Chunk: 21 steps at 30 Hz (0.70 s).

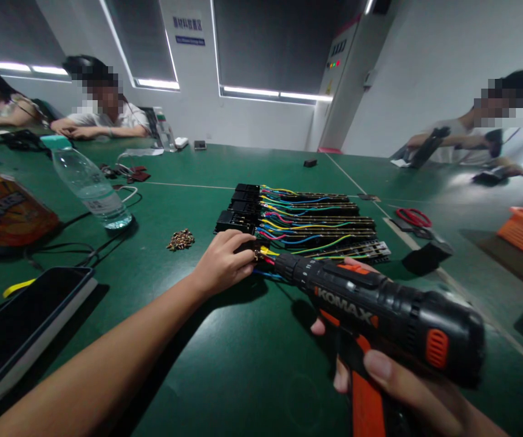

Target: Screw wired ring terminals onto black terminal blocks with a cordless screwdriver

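On the worktop (225,364), the nearest black wired module (247,246) lies at the left hand's (227,262) gripping fingertips, while the right hand (370,370) grips the drill (379,309).

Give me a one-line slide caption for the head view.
Left hand steadies a wired black block while the right hand aims a drill at it.

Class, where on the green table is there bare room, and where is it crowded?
Bare: the near stretch between the left forearm and the drill; also the strip between the wired modules and the small dark block beyond. Crowded: the left side, with phone, water bottle and orange pack.
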Each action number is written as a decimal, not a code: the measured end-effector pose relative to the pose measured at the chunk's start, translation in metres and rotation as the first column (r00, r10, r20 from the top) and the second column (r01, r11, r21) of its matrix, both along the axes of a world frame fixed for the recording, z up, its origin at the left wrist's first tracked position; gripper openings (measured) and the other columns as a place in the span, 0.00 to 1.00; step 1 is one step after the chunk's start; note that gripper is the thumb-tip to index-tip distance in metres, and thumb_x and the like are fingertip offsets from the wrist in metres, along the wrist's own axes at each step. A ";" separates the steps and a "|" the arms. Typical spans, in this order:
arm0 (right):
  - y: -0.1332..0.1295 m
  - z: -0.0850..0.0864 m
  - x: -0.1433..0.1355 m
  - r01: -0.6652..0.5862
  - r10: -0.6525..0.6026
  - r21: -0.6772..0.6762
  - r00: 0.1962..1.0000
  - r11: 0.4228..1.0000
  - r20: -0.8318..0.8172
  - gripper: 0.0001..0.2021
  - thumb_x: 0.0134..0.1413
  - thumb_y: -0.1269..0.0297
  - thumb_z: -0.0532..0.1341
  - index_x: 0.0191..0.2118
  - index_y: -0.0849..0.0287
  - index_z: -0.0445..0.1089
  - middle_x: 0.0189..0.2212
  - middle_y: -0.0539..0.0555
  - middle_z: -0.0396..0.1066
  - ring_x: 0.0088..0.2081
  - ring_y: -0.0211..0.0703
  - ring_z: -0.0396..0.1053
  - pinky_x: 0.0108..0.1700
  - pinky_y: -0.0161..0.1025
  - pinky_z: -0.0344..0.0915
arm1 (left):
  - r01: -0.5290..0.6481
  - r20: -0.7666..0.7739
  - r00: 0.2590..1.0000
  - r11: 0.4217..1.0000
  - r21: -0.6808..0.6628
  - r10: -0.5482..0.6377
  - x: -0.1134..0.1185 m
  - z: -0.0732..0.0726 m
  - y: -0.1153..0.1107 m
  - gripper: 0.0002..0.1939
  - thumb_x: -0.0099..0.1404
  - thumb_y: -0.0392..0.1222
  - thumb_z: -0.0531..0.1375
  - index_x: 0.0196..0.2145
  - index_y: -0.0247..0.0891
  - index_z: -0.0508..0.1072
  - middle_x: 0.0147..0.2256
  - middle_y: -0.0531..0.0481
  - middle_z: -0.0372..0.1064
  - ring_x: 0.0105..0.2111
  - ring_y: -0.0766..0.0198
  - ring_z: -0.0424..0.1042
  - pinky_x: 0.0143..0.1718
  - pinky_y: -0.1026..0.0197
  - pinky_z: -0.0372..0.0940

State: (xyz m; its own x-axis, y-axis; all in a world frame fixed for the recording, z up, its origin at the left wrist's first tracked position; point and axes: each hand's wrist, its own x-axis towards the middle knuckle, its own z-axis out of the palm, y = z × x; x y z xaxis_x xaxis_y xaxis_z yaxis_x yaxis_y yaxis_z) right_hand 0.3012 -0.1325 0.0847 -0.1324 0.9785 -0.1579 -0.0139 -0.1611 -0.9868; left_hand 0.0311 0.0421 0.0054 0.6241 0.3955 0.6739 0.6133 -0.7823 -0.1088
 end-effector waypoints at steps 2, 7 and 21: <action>0.000 -0.001 -0.001 -0.013 0.013 0.003 1.000 1.000 -0.013 0.47 0.47 0.43 0.66 0.69 0.35 0.43 0.44 0.56 0.76 0.26 0.49 0.75 0.29 0.50 0.73 | -0.001 -0.001 1.000 1.000 0.004 0.001 0.000 0.000 0.000 0.05 0.65 0.40 0.61 0.35 0.39 0.78 0.51 0.40 0.71 0.49 0.50 0.67 0.49 0.46 0.68; -0.001 -0.010 0.002 -0.026 0.031 0.077 0.998 0.997 -0.054 0.44 0.51 0.49 0.66 0.69 0.33 0.43 0.47 0.56 0.75 0.27 0.50 0.76 0.29 0.51 0.75 | 0.000 -0.004 1.000 1.000 0.014 0.000 0.000 -0.001 -0.001 0.05 0.65 0.40 0.61 0.35 0.39 0.78 0.51 0.40 0.71 0.50 0.49 0.67 0.50 0.46 0.68; -0.013 -0.005 -0.020 0.036 -0.033 0.058 0.998 0.998 -0.051 0.42 0.51 0.46 0.66 0.67 0.32 0.43 0.45 0.56 0.74 0.26 0.49 0.76 0.32 0.51 0.76 | -0.010 -0.013 1.000 1.000 0.024 0.010 0.000 -0.001 -0.003 0.05 0.66 0.40 0.61 0.35 0.39 0.78 0.51 0.40 0.71 0.50 0.48 0.68 0.49 0.45 0.68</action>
